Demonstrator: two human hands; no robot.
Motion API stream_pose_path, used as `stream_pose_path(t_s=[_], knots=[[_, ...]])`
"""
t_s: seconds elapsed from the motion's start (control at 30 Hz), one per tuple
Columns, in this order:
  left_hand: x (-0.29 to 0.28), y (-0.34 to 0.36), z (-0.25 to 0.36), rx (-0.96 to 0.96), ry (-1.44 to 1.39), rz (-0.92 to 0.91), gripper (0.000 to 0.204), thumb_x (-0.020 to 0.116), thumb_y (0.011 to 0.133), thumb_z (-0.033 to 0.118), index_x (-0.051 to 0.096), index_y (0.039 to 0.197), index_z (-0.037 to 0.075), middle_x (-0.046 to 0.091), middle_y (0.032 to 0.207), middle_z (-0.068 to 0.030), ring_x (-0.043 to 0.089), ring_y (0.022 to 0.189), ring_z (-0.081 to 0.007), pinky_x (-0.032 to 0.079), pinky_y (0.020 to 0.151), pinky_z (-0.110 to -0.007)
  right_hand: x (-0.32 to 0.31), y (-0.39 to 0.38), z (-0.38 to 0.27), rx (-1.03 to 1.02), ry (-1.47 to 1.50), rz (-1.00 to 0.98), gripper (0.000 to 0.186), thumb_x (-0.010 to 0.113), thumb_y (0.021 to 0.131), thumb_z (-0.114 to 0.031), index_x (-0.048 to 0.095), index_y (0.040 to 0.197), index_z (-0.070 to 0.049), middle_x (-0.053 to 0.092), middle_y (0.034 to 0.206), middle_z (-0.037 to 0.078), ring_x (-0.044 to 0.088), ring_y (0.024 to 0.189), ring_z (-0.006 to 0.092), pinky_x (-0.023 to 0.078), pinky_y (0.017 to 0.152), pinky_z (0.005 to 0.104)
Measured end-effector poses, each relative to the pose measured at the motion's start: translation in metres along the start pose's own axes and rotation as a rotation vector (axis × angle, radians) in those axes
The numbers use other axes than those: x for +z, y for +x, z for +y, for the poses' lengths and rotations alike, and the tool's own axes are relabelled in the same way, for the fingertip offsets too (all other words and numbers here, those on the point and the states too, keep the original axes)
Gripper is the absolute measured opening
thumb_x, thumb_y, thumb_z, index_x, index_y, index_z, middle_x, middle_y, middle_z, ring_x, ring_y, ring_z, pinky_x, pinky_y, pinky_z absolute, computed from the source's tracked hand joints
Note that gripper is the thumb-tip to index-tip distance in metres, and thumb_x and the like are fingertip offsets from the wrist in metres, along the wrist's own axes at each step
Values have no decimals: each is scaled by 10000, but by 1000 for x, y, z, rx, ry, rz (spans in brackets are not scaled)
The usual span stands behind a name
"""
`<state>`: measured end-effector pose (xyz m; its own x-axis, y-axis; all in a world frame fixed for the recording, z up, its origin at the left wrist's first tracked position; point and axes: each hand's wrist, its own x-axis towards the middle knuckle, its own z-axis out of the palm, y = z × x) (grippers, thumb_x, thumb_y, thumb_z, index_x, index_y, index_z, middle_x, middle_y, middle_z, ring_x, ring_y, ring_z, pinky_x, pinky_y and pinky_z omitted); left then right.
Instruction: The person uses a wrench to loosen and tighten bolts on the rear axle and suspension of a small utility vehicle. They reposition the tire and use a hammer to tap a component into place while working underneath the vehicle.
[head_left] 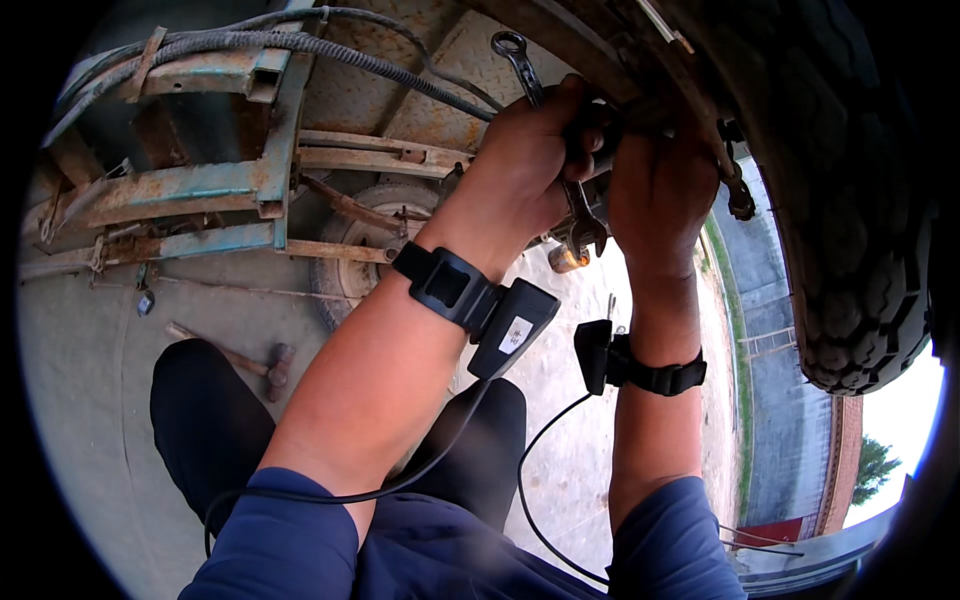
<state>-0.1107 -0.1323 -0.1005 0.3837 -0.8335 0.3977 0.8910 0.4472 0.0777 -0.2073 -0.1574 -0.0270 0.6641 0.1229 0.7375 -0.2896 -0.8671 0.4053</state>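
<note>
My left hand [530, 150] is raised among the rusty parts under a vehicle, its fingers closed round a combination wrench [522, 68]. The wrench's ring end sticks out above the fist, and its open jaw shows below, near my right hand. My right hand [660, 185] reaches up beside the left one, against the dark metal underside next to a large tyre [850, 250]. Its fingers are lost in shadow behind the back of the hand, so what they touch is hidden. Just below the wrench's jaw is a small rusty orange cylindrical part [568, 259].
A rusty blue-green frame [200, 185] with a ribbed hose [350, 52] spans the upper left. Behind it is another wheel [350, 240]. A hammer [275, 372] lies on the floor by my left knee. Black cables [440, 455] run from the devices strapped to my wrists.
</note>
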Motion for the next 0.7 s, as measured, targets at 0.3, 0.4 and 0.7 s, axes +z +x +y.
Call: stream_pose_path(t_s=[0.3, 0.4, 0.7], knots=[[7, 0, -1, -28, 44, 72, 278, 460, 1037, 294, 571, 908, 75, 536, 654, 5, 454, 535, -84, 322, 469, -227, 4, -2, -1, -130, -167, 76, 457, 465, 834, -38, 557, 1278, 19, 671, 1076, 204, 668, 947, 299, 506, 834, 349], [14, -2, 2, -60, 33, 81, 323, 432, 1044, 331, 566, 893, 79, 522, 636, 8, 434, 515, -92, 321, 470, -232, 3, 1, -2, -70, -77, 64, 457, 463, 832, -37, 558, 1275, 28, 678, 1030, 196, 674, 883, 284, 515, 791, 341], [4, -3, 0, -53, 95, 102, 336, 437, 1040, 351, 564, 906, 71, 557, 697, -14, 456, 538, -83, 315, 457, -231, 1, 4, -4, 170, 171, 7, 461, 452, 825, -28, 559, 1268, 38, 685, 922, 184, 669, 795, 245, 515, 736, 316]])
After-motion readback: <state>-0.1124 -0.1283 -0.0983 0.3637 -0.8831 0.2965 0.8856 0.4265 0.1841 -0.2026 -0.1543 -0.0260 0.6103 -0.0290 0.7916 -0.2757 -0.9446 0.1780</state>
